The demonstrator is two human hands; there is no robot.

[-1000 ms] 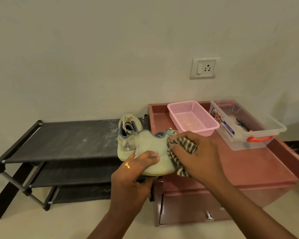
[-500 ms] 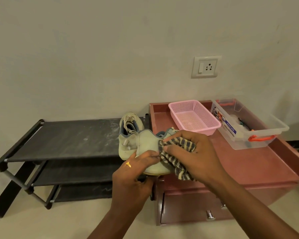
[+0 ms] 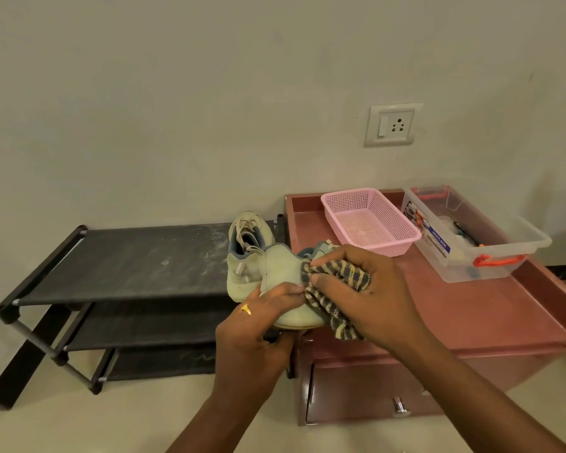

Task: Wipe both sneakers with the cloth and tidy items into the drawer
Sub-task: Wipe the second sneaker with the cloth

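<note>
My left hand (image 3: 258, 331) grips a pale green sneaker (image 3: 283, 273) from below, held in the air on its side over the gap between rack and cabinet. My right hand (image 3: 366, 295) presses a yellow and dark striped cloth (image 3: 337, 289) against the sneaker's side. The second sneaker (image 3: 247, 238) stands on the right end of the black rack's top shelf (image 3: 128, 263), behind the held one. Below my hands, the reddish cabinet's drawer (image 3: 356, 397) is pulled slightly out, with a metal knob.
On the reddish cabinet top (image 3: 471, 308) stand a pink mesh basket (image 3: 370, 220) and a clear plastic box (image 3: 471, 233) with orange handles and small items inside. A wall socket (image 3: 393, 124) is above. The black rack has two lower shelves.
My right hand has slid the cloth leftward along the sneaker's side, toward my left thumb. The left hand keeps the shoe nearly still.
</note>
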